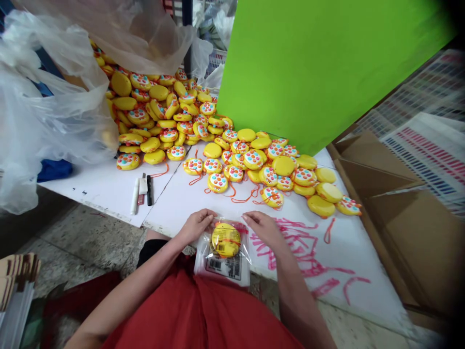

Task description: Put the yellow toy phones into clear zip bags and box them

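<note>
A transparent plastic bag (245,247) lies at the table's front edge, close to my body, with a round yellow toy (225,238) inside it. Printed text and a barcode show over the toy. My left hand (198,225) pinches the bag's upper left corner. At the upper right corner, the fingers of my right hand (264,227) are closed on the bag's edge. Under it sits a stack of flat printed plastic bags (222,276). Beyond my hands spreads a loose pile of yellow toys (254,160) with coloured buttons and orange cords.
A larger heap of toys (156,106) spills from a big plastic sack (72,106) at the back left. Markers (149,190) lie left of my hands. A green board (308,63) stands behind the pile. An open cardboard box (392,232) borders the table's right side.
</note>
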A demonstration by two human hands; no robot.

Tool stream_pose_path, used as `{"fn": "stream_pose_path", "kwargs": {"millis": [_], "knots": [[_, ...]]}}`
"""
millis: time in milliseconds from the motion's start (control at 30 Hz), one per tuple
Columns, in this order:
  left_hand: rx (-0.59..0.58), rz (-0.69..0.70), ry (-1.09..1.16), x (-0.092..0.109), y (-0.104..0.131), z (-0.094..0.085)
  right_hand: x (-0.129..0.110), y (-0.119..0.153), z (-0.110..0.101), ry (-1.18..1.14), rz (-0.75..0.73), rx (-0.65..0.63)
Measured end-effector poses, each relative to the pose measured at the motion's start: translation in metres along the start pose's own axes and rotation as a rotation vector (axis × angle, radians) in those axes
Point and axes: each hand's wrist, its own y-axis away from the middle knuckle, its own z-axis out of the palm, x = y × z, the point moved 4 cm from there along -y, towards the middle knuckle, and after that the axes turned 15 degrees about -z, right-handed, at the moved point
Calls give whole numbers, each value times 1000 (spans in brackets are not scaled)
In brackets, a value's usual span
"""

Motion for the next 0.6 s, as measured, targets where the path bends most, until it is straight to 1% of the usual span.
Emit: {"fn": "stream_pose_path", "kwargs": {"millis": [33,100,200,367,467,600], "knots": [[-6,-6,16,0,0,0,-3,0,10,-94,28,-27],[-16,-20,44,1,2,1,-3,1,23,-213,98,1],[-33,-34,60,3,3,1,3,2,28,-277,165,73],[-74,-44,77,4,3,1,6,1,26,-344,159,111],[-80,-59,80,2,2,0,8,4,20,-371,173,143],[-64,-53,17,3,2,-4,13,12,9,-418,198,134]]}}
